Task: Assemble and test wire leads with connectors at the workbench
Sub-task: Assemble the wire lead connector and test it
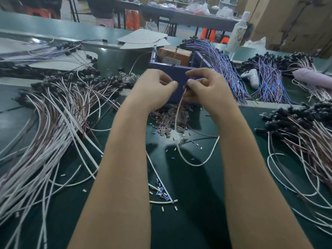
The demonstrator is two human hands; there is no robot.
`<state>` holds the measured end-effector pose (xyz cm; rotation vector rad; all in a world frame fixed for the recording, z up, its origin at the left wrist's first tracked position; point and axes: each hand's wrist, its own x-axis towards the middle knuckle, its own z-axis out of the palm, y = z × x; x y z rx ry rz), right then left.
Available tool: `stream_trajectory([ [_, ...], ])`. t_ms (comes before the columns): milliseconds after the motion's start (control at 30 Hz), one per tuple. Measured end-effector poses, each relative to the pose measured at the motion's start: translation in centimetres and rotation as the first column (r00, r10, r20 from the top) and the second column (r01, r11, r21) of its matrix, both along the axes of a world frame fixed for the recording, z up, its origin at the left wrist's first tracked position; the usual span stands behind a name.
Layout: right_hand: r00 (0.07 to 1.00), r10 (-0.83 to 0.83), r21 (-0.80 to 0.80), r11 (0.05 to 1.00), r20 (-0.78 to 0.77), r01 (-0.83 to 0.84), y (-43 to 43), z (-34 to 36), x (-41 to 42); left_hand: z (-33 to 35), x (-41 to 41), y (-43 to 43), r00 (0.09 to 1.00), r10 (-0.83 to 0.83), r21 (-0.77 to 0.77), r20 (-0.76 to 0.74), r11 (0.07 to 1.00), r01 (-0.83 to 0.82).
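Both my hands are raised in front of a purple box (pixel 172 72) at the middle of the green workbench. My right hand (pixel 204 87) pinches the black connector end of a thin wire lead (pixel 178 110), which hangs down toward a small heap of clear bulbs (pixel 168 117). My left hand (pixel 156 85) has its fingers curled, thumb and fingertips pinched close beside the connector; what it holds is too small to tell. A loose white wire (pixel 197 163) loops on the mat below.
Large bundles of white and brown leads (pixel 53 126) lie at the left, more with black connectors (pixel 298 126) at the right, and blue-purple leads (pixel 226 69) behind. A white tool (pixel 251 78), a bottle (pixel 237 31) and cut insulation bits (pixel 161 193) also lie about.
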<state>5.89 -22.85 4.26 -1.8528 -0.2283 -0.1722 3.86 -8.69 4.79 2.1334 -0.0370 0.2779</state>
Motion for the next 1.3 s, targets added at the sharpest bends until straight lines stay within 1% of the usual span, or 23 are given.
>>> stream_trajectory([
  [67,0.999,-0.025,0.019,1.0,0.029,0.024,-0.4,0.2,0.1,-0.1,0.0,-1.1,0.995,-0.103,0.018,0.001,0.994,0.103],
  [167,0.999,-0.021,0.013,1.0,0.041,0.021,-0.6,0.3,0.3,-0.6,0.2,-2.0,0.991,-0.113,0.011,0.076,0.994,0.112],
  [367,0.995,0.035,0.115,0.993,-0.088,-0.024,-1.5,-0.1,0.7,-1.2,0.4,-1.6,0.979,-0.168,-0.076,0.117,0.981,0.178],
  [433,0.98,0.132,0.291,0.953,-0.15,-0.084,-1.6,-0.5,0.8,-1.4,0.2,-1.4,0.97,-0.22,-0.144,0.103,0.962,0.233],
  [500,0.952,0.237,0.482,0.868,-0.194,-0.118,-1.4,-0.9,0.6,-1.7,0.1,-1.1,0.961,-0.261,-0.257,0.092,0.926,0.277],
  [567,0.932,0.285,0.562,0.819,-0.226,-0.114,-1.0,-1.1,0.6,-1.9,0.0,-0.8,0.961,-0.268,-0.329,0.07,0.903,0.276],
  [600,0.93,0.279,0.558,0.824,-0.241,-0.103,-0.7,-1.2,0.6,-2.0,0.1,-0.7,0.966,-0.253,-0.333,0.051,0.908,0.256],
  [633,0.941,0.233,0.495,0.865,-0.246,-0.084,-0.4,-1.3,0.7,-2.1,0.3,-0.8,0.975,-0.22,-0.305,0.024,0.927,0.217],
  [667,0.965,0.137,0.345,0.937,-0.224,-0.053,-0.1,-1.4,0.8,-2.3,0.5,-1.0,0.986,-0.169,-0.25,-0.005,0.955,0.162],
  [700,0.988,0.014,0.127,0.992,-0.155,0.006,0.2,-1.5,0.9,-2.3,0.7,-1.3,0.994,-0.11,-0.192,-0.03,0.976,0.102],
  [733,0.995,-0.093,-0.08,0.993,-0.045,0.089,0.4,-1.5,1.0,-2.3,0.9,-1.6,0.997,-0.058,-0.15,-0.047,0.987,0.051],
  [767,0.987,-0.148,-0.198,0.968,0.056,0.157,0.6,-1.3,1.1,-2.2,1.0,-1.7,0.998,-0.025,-0.129,-0.051,0.992,0.018],
  [800,0.981,-0.162,-0.227,0.957,0.107,0.182,0.7,-1.2,1.1,-2.0,1.1,-1.6,0.999,-0.015,-0.116,-0.04,0.993,0.01],
  [833,0.985,-0.148,-0.176,0.971,0.094,0.162,0.6,-1.1,1.1,-1.8,1.0,-1.5,0.999,-0.034,-0.109,-0.016,0.994,0.032],
  [900,0.997,-0.041,0.129,0.99,-0.062,0.048,-0.1,-0.9,1.1,-1.6,0.7,-1.3,0.99,-0.131,-0.13,0.043,0.982,0.135],
  [933,0.989,0.054,0.311,0.951,-0.141,-0.008,-0.4,-0.9,1.1,-1.5,0.5,-1.2,0.983,-0.173,-0.147,0.058,0.973,0.18],
  [967,0.971,0.13,0.432,0.901,-0.199,-0.032,-0.6,-0.9,1.0,-1.4,0.3,-1.1,0.978,-0.197,-0.155,0.063,0.966,0.205],
  [1067,0.935,0.209,0.526,0.85,-0.288,-0.027,-0.5,-1.4,0.9,-1.6,0.2,-0.9,0.977,-0.211,-0.143,0.026,0.967,0.213],
  [1133,0.941,0.172,0.476,0.88,-0.29,-0.014,-0.2,-1.5,1.0,-1.6,0.4,-0.9,0.98,-0.197,-0.11,-0.004,0.975,0.195],
  [1167,0.961,0.101,0.366,0.931,-0.256,-0.001,-0.1,-1.4,1.0,-1.6,0.5,-1.0,0.985,-0.173,-0.079,-0.015,0.982,0.172],
  [1233,0.993,-0.088,0.024,0.996,-0.084,0.091,0.3,-1.2,1.0,-1.5,0.8,-1.3,0.994,-0.107,-0.009,-0.024,0.994,0.107],
  [1267,0.99,-0.139,-0.07,0.988,0.004,0.139,0.5,-1.1,1.0,-1.5,0.9,-1.5,0.997,-0.077,0.016,-0.023,0.997,0.077],
  [1300,0.987,-0.154,-0.094,0.983,0.051,0.158,0.6,-1.0,1.0,-1.4,1.0,-1.6,0.998,-0.055,0.033,-0.021,0.998,0.056],
])
